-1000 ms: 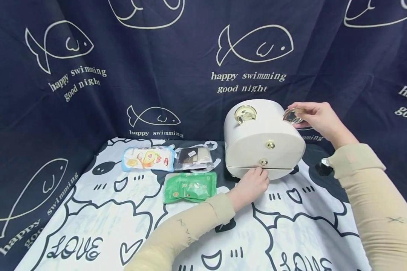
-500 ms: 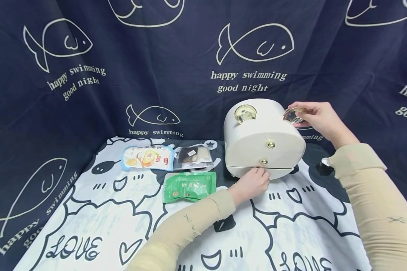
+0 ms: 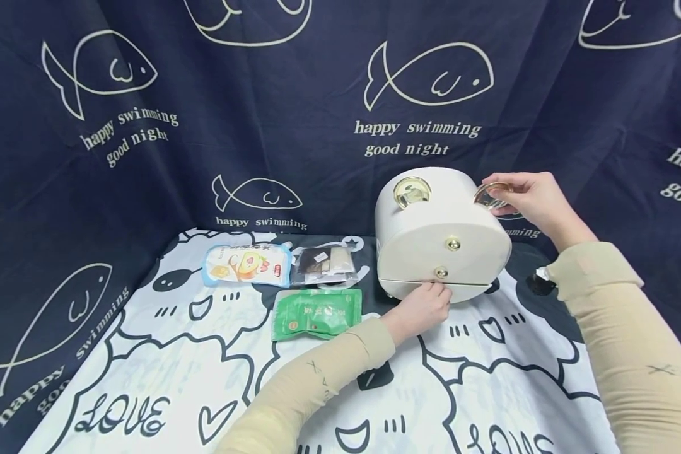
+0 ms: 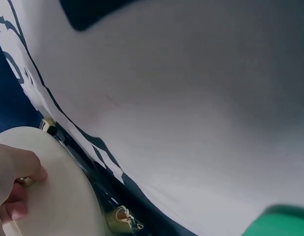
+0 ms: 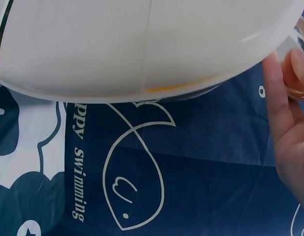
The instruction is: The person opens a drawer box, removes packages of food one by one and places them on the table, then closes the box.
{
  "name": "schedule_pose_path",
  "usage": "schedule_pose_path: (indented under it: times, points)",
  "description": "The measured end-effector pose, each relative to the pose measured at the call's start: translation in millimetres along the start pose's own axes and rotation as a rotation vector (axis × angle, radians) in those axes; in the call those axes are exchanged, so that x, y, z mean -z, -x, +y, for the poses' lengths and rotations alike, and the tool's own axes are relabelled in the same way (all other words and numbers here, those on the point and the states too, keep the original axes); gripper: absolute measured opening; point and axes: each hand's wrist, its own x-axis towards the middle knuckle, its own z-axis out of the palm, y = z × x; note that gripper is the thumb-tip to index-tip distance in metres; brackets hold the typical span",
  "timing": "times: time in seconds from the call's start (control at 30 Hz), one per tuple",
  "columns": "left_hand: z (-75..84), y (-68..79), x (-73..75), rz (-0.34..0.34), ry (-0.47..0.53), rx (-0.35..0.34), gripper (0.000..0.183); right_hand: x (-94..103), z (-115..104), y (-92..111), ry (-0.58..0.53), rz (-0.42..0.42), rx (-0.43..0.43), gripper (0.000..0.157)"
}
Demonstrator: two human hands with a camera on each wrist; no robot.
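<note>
A white rounded box [image 3: 420, 252] with gold knobs and a narrow drawer seam stands right of centre in the head view. Below its lower visible knob [image 3: 441, 272], my left hand [image 3: 422, 310] is at the bottom drawer's front. In the left wrist view the curled fingers [image 4: 31, 167] pinch a small gold knob [image 4: 25, 181], mostly hidden by them. My right hand [image 3: 536, 195] grips the shiny gold-rimmed round ear [image 3: 490, 194] on the box's upper right. A matching ear [image 3: 412, 192] sits at upper left, untouched.
Left of the box lie a blue-and-white pouch [image 3: 248, 265], a clear packet with dark and pale contents [image 3: 325, 263] and a green packet [image 3: 318, 312] beside my left forearm. A dark blue fish-print curtain [image 3: 312, 113] hangs behind the patterned tablecloth [image 3: 187, 366].
Both hands keep their places on the box. The gold ear in my right hand looks slightly turned, its face narrower. The packets have not moved.
</note>
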Motion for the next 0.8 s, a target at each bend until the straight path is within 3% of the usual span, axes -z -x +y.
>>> schedule_pose_path:
  times: [0.47, 0.8]
  points:
    - [8.2, -1.5, 8.5, 0.016, -0.003, 0.047, 0.034, -3.2, -2.3, 2.1, 0.052, 0.054, -0.031, 0.024]
    - [11.2, 3.1, 16.0, 0.003, -0.005, 0.021, 0.033, -1.3, -1.1, 1.9, 0.063, 0.040, -0.033, 0.025]
